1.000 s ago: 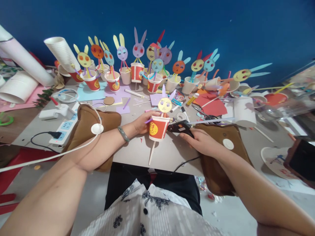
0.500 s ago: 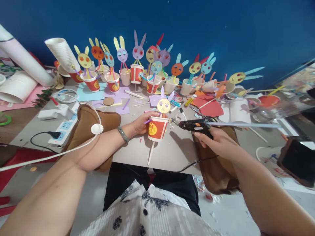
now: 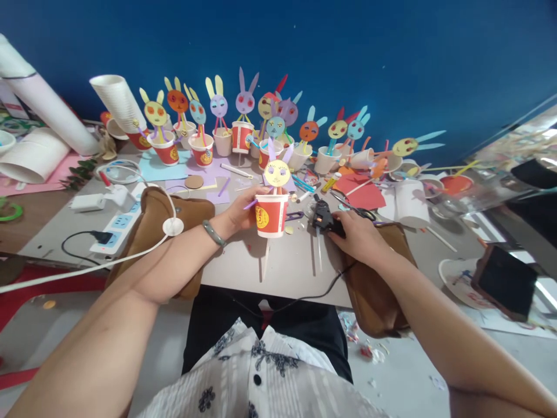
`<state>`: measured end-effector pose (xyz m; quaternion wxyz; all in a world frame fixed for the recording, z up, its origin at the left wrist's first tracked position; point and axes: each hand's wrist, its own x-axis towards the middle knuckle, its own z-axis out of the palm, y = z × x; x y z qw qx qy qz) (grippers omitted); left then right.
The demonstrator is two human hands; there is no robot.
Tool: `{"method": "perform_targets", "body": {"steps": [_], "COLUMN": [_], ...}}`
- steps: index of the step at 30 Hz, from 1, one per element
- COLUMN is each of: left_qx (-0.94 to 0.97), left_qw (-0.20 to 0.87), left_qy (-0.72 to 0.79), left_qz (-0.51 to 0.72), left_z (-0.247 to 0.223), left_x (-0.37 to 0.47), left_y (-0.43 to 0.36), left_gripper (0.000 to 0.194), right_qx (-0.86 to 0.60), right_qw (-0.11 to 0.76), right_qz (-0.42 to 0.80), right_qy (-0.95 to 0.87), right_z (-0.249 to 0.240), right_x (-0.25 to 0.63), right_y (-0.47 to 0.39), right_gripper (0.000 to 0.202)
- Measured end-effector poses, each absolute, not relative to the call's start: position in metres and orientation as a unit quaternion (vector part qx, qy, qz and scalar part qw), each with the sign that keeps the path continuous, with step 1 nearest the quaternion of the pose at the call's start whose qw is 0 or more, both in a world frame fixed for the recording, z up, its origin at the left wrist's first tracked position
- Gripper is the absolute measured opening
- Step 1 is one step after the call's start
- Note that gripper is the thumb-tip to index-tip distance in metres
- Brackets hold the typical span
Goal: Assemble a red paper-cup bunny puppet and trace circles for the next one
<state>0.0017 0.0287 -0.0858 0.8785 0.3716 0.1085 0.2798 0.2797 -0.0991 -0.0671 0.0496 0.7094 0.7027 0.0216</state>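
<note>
My left hand [image 3: 242, 210] grips a red-and-white paper cup [image 3: 272, 219] from its left side and back, so some fingertips are hidden. A yellow paper rabbit face [image 3: 277, 173] with lilac ears rises above the cup's rim, and a pale stick [image 3: 266, 260] extends below its base. To the right, my right hand [image 3: 363, 237] is closed on the handle of a black hot glue gun [image 3: 322, 216], low over the tabletop. From the gun's rear, a clear glue stick [image 3: 319, 252] points towards me.
Several paper-cup rabbits [image 3: 202, 152] stand along the blue wall. Scissors [image 3: 348, 203], red paper [image 3: 363, 191] and pens lie behind my hands. Brown cushions [image 3: 191, 212] sit under both forearms. A power strip [image 3: 115, 227] with a white cable is at the left; the gun's black cord [image 3: 319, 295] crosses the front edge.
My right hand has moved left and lowered the glue gun, turning it so the glue stick points towards me instead of right. The held cup has turned slightly and shows more of its side.
</note>
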Motion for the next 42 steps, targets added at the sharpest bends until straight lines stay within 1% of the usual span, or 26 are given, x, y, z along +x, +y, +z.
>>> {"method": "perform_targets", "body": {"steps": [2,3,5,7,9,11,13,15,17,21,25,29,31,33,35,37,38,40,42], "left_qx": [0.373,0.376,0.375,0.366,0.361,0.365,0.377,0.389,0.398,0.401,0.396,0.394,0.384,0.367,0.358,0.359,0.362,0.372,0.381], "left_qw": [0.875,0.874,0.878,0.881,0.882,0.881,0.877,0.871,0.868,0.868,0.87,0.869,0.875,0.881,0.88,0.873,0.869,0.858,0.842], "left_qy": [0.103,0.098,0.09,0.089,0.09,0.087,0.084,0.08,0.075,0.083,0.08,0.067,0.065,0.063,0.065,0.071,0.075,0.083,0.089], "left_qz": [0.291,0.292,0.285,0.285,0.289,0.287,0.286,0.289,0.289,0.282,0.284,0.29,0.289,0.292,0.305,0.323,0.33,0.345,0.371], "left_z": [-0.081,-0.079,-0.074,-0.07,-0.068,-0.066,-0.065,-0.063,-0.061,-0.057,-0.057,-0.059,-0.059,-0.058,-0.057,-0.056,-0.056,-0.056,-0.057], "left_x": [-0.002,-0.004,-0.008,-0.012,-0.014,-0.017,-0.018,-0.019,-0.02,-0.021,-0.022,-0.022,-0.022,-0.023,-0.024,-0.025,-0.025,-0.025,-0.024], "left_y": [0.031,0.032,0.034,0.036,0.037,0.037,0.036,0.035,0.033,0.032,0.031,0.033,0.036,0.039,0.043,0.046,0.047,0.049,0.049], "left_gripper": [0.039,0.038,0.038,0.037,0.039,0.042,0.043,0.04,0.038,0.039,0.039,0.04,0.041,0.042,0.042,0.04,0.039,0.037,0.032], "right_qx": [0.697,0.691,0.672,0.642,0.618,0.619,0.629,0.633,0.633,0.635,0.64,0.641,0.631,0.6,0.559,0.526,0.515,0.493,0.47], "right_qw": [0.061,0.053,0.014,-0.019,-0.024,0.001,0.049,0.096,0.12,0.124,0.126,0.117,0.084,-0.057,-0.18,-0.312,-0.357,-0.397,-0.394], "right_qz": [0.061,0.086,0.108,0.057,-0.013,-0.041,-0.046,-0.058,-0.072,-0.077,-0.087,-0.094,-0.111,-0.206,-0.263,-0.268,-0.261,-0.243,-0.222], "right_qy": [0.712,0.716,0.732,0.764,0.786,0.784,0.774,0.766,0.761,0.758,0.753,0.753,0.763,0.771,0.766,0.744,0.734,0.735,0.758], "right_z": [-0.06,-0.056,-0.049,-0.044,-0.042,-0.042,-0.041,-0.04,-0.04,-0.043,-0.049,-0.036,-0.017,0.007,0.031,0.05,0.057,0.063,0.06], "right_x": [0.275,0.271,0.259,0.245,0.232,0.22,0.21,0.203,0.197,0.189,0.183,0.188,0.196,0.204,0.207,0.199,0.193,0.177,0.161], "right_y": [-0.103,-0.105,-0.108,-0.104,-0.095,-0.082,-0.069,-0.059,-0.054,-0.05,-0.046,-0.048,-0.053,-0.06,-0.068,-0.073,-0.074,-0.074,-0.069], "right_gripper": [0.056,0.057,0.051,0.039,0.031,0.028,0.028,0.029,0.029,0.028,0.02,0.02,0.018,0.018,0.027,0.029,0.027,0.025,0.024]}}
